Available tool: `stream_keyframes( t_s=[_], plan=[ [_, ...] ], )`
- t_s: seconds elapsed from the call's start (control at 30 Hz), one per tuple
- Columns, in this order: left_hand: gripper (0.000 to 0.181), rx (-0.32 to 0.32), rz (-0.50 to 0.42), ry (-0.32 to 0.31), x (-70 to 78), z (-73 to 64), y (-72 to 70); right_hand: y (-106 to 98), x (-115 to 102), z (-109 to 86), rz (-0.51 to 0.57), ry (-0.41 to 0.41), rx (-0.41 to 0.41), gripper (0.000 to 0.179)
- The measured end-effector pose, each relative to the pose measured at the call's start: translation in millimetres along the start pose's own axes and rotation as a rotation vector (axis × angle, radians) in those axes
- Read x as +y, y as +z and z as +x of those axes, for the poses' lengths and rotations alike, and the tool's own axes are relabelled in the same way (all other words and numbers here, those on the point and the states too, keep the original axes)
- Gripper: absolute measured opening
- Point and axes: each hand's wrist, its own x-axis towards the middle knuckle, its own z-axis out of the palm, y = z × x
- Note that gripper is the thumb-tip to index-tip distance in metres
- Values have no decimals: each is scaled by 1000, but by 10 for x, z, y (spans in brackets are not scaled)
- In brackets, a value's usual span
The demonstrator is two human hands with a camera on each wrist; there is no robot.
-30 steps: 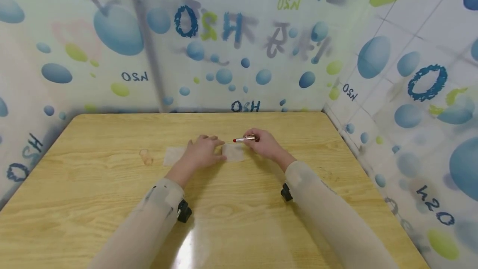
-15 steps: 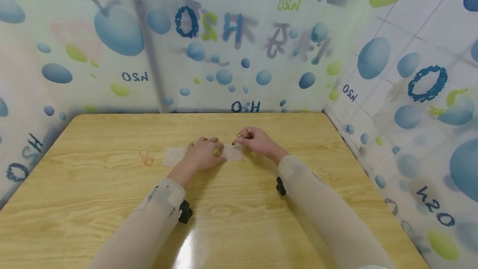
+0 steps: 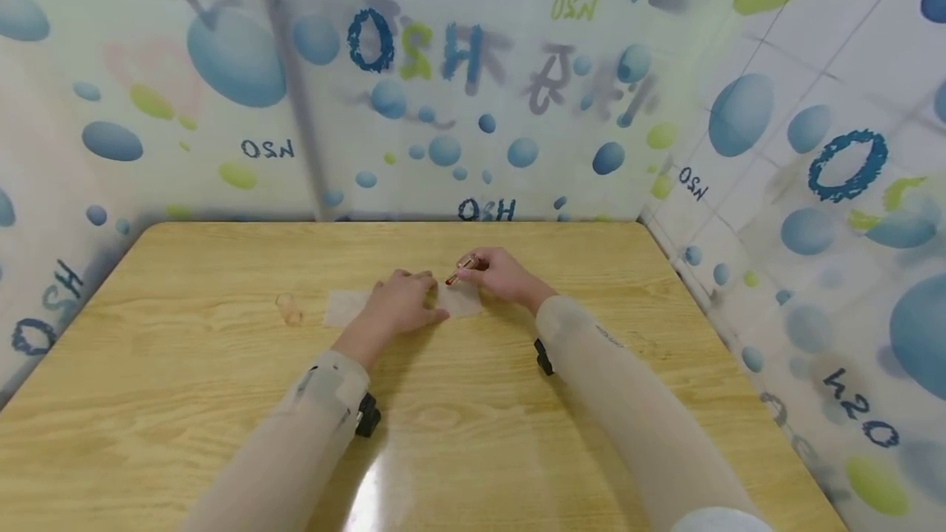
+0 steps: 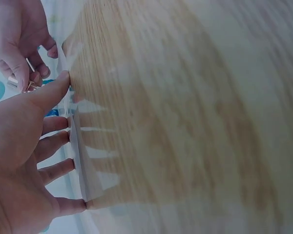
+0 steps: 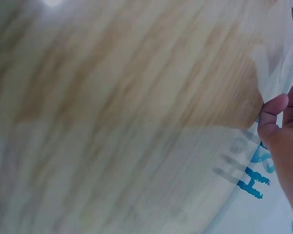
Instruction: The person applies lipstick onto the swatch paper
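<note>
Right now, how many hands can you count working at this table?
2. The left hand rests its fingertips on the paper; the right hand, to its right, pinches a red-tipped tube. No others show.

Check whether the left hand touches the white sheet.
Touching: the left wrist view shows the left hand spread, its fingertips resting on the white sheet.

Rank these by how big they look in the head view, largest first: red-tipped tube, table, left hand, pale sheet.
1. Table
2. Left hand and pale sheet: not ranked, as the hand covers part of the sheet
3. Red-tipped tube
</note>
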Motion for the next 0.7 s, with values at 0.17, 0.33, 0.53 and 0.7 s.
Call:
stream_keyframes(
  t_s=[0.17,0.33,0.53,0.7],
  plan=[
    [68,5,6,12,4,-5,4,0,-16,-1,-10,-3,-15,15],
    [70,11,-4,3,1,-23,-20,-3,-52,12,-2,4,-31,16],
    [71,-1,-16,3,3,-15,-32,-17,-54,17,2,8,-25,17],
    [67,-18,-8,1,16,-14,-46,-5,-59,11,-14,11,-25,17]
  ],
)
